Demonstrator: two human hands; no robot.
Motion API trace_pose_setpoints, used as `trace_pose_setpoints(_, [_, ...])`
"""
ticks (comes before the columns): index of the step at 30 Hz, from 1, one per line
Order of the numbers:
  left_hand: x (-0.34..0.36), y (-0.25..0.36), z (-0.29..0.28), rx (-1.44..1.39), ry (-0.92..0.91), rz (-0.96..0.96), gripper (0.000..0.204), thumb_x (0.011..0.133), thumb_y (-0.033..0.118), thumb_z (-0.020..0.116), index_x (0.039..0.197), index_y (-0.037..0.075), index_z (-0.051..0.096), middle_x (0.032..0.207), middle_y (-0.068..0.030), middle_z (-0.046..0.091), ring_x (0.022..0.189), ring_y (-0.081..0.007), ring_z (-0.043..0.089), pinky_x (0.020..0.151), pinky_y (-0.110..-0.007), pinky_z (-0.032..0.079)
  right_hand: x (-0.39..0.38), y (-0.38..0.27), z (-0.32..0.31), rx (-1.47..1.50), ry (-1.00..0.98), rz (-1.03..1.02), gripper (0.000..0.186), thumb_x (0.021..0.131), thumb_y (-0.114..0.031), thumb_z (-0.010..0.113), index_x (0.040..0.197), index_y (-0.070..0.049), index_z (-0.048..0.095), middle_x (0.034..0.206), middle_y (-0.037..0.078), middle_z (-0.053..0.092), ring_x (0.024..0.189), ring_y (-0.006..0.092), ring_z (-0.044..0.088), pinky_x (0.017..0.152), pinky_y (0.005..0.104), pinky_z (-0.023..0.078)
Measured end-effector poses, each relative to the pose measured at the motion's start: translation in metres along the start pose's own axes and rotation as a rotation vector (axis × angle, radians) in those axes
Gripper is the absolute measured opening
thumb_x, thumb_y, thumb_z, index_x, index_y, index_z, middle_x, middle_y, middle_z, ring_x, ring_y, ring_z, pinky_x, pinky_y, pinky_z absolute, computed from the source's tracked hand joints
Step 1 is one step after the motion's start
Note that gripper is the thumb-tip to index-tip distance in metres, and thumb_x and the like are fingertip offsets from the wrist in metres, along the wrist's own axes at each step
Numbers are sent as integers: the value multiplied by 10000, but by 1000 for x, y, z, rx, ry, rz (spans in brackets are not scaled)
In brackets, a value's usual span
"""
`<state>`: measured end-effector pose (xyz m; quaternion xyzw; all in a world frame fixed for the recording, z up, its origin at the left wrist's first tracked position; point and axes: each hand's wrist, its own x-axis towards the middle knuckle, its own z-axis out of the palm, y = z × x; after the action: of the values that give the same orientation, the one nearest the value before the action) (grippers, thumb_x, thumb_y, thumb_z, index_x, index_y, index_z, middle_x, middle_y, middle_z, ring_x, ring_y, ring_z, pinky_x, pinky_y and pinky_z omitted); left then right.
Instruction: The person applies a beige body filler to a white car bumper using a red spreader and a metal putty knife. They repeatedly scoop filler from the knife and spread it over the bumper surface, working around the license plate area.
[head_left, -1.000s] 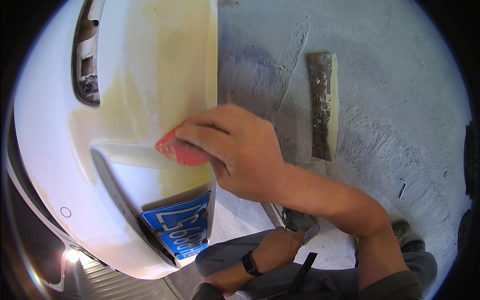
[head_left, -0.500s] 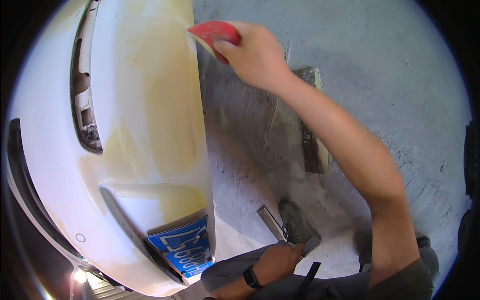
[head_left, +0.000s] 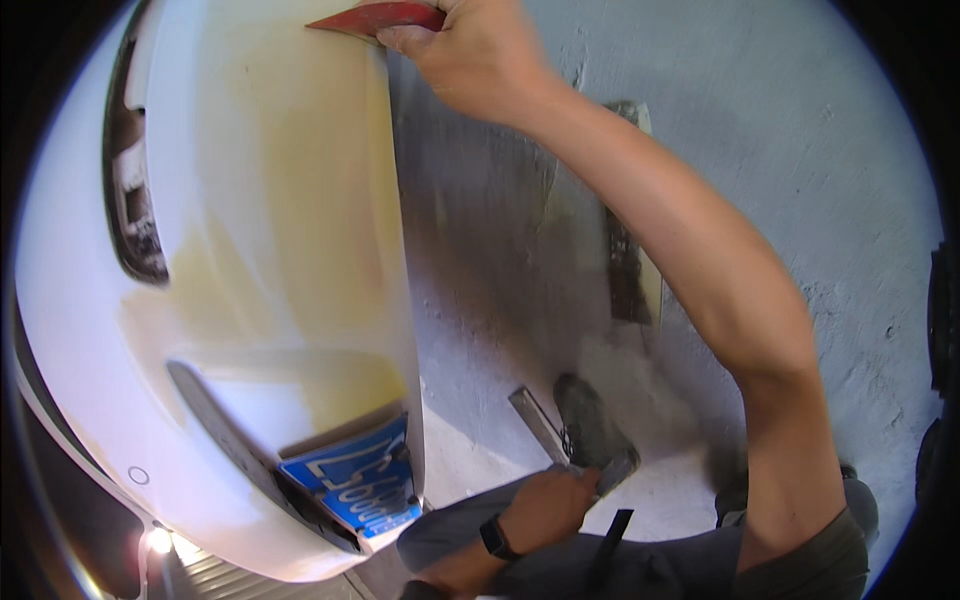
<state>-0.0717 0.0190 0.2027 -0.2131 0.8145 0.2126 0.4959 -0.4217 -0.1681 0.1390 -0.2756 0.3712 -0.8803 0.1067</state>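
My right hand (head_left: 480, 50) reaches up and far, closed around a thin, bent red sheet (head_left: 372, 17) with a pointed tip. The sheet lies at the right edge of a white car body panel (head_left: 230, 70), which has smooth yellowish filler patches (head_left: 320, 200); the upper fingers run out of the picture. Low in the middle, my left hand (head_left: 550, 510), with a dark watch on its wrist, is closed on a grey bar-like tool (head_left: 618, 474) beside my knee. A second grey bar (head_left: 537, 422) shows beyond that hand, and I cannot tell whether the two join.
A blue number plate (head_left: 355, 475) sits in the panel's recess. A long slot (head_left: 130, 180) opens in the panel at the left. On the concrete floor (head_left: 740, 100) a dark-stained board with a pale edge (head_left: 630, 270) lies under my right forearm. My dark shoe (head_left: 590, 425) stands near the bars.
My right hand has moved up and left with the red sheet, from the panel's edge onto its surface. My left hand keeps its hold, and the whole view has shifted slightly.
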Motion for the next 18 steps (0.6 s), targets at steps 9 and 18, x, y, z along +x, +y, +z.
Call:
trace_pose_setpoints(9, [1, -5, 6, -51, -18, -16, 387, 928, 208, 653, 1241, 5, 550, 758, -217, 660, 675, -428, 656, 615, -523, 514, -93, -28, 27, -28, 39, -136, 328, 804, 107, 690, 1067, -69, 776, 996, 135, 734, 887, 309, 715, 772, 349, 568])
trace_pose_setpoints(18, [0, 0, 1, 12, 20, 35, 268, 840, 76, 610, 1090, -19, 586, 681, -183, 665, 623, -369, 673, 553, -474, 518, -184, -52, 58, -27, 45, -29, 425, 675, 95, 769, 1055, -94, 782, 1048, 91, 729, 900, 308, 711, 757, 383, 592])
